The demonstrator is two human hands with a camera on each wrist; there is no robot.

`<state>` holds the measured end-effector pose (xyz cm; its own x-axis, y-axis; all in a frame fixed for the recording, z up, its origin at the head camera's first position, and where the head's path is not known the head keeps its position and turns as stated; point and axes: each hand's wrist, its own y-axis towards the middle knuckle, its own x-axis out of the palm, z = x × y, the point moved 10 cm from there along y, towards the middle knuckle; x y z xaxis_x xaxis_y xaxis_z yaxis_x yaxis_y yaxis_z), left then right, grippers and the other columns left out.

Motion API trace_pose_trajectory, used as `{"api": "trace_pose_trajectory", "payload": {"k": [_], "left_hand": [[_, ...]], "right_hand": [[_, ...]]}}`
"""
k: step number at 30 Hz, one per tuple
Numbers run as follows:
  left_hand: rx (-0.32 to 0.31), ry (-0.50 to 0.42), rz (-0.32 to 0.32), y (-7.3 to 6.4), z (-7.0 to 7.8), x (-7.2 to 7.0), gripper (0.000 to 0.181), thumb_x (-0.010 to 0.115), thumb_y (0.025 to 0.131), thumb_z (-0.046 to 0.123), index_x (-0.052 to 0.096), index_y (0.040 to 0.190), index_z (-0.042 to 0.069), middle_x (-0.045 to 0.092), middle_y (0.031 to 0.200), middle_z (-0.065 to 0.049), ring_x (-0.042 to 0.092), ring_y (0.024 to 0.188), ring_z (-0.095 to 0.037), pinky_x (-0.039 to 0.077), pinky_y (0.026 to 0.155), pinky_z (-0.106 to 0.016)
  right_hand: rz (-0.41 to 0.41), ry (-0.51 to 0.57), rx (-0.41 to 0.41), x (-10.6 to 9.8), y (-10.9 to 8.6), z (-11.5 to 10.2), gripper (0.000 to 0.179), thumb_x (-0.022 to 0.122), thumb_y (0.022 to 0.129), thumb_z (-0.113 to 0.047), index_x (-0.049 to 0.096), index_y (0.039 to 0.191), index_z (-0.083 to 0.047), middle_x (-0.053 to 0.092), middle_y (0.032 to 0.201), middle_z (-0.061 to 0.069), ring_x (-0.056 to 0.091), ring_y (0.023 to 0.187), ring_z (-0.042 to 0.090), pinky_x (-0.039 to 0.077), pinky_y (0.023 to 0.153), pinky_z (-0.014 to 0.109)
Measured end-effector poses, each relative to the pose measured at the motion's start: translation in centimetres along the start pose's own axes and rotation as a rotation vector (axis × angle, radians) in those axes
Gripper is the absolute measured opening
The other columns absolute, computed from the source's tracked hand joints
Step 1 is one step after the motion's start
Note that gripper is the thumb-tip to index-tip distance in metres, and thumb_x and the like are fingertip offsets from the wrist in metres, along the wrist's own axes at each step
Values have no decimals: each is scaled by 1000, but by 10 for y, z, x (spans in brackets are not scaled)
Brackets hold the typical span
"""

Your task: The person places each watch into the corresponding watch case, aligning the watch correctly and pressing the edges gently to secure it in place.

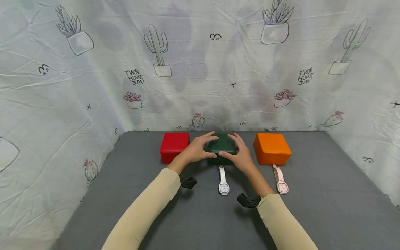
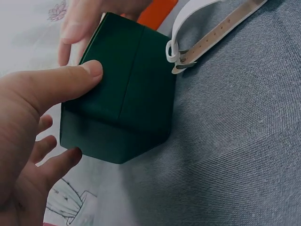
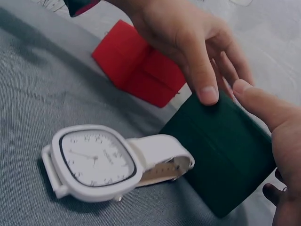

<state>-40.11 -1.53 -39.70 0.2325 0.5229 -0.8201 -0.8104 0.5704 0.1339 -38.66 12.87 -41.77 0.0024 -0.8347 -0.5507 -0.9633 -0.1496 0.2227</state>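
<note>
A closed dark green box (image 1: pixel 222 143) stands at the back middle of the table, between both hands. My left hand (image 1: pixel 197 150) holds it from the left, thumb on the front face and fingers spread along the side and back. From the other side my right hand (image 1: pixel 242 156) holds it in the same way, thumb at the upper front edge. In the right wrist view, the two thumbs lie near each other on the green box (image 3: pixel 225 150). Just in front lies a white square-faced watch (image 3: pixel 96 162), its strap buckled into a loop near the box.
A red box (image 1: pixel 175 141) stands to the left of the green one, an orange box (image 1: pixel 272 147) to the right. In front of the orange box lies a pink watch (image 1: pixel 282 184). Behind the grey table (image 1: pixel 206 222) hangs a cactus-printed cloth (image 1: pixel 200 62).
</note>
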Motion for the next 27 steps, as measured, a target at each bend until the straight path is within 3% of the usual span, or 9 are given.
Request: {"api": "trace_pose_trajectory", "payload": {"k": [6,10,13,16,22,27], "left_hand": [[3,51,-38,3,0,11,71,76,83,30,44,146,22,27,160,-2,26,148,-26,31,115,-54],[-1,74,-25,2,-1,13,70,76,83,29,45,146,21,29,159,-1,20,150,-23,22,118,-57],[6,81,-12,2,0,12,70,77,82,31,46,145,21,31,158,-1,20,150,-23,22,118,-57],[18,84,-9,2,1,11,69,76,82,32,47,144,20,32,157,-2,21,149,-24,22,118,-56],[18,98,-29,2,3,13,68,75,84,31,46,145,19,32,157,-4,20,149,-24,22,118,-58],[12,110,-46,3,4,13,67,73,86,31,46,145,18,31,158,-6,19,150,-27,22,117,-60]], "right_hand": [[-43,37,21,7,1,13,88,79,78,-40,30,151,-27,5,164,10,22,145,42,32,108,62],[-79,62,8,13,4,20,96,82,76,-39,26,153,-27,2,164,10,24,144,43,33,108,62],[-90,58,-11,14,7,24,100,83,75,-38,23,154,-26,2,164,8,24,144,43,33,108,62],[-87,49,-20,15,8,29,104,83,74,-37,18,155,-26,8,164,10,29,142,41,35,106,60],[-106,32,13,18,6,38,116,84,73,-38,4,156,-30,30,155,20,52,120,41,46,95,53],[-98,51,24,18,5,41,121,83,74,-38,-6,156,-28,27,156,20,50,123,40,44,98,53]]}}
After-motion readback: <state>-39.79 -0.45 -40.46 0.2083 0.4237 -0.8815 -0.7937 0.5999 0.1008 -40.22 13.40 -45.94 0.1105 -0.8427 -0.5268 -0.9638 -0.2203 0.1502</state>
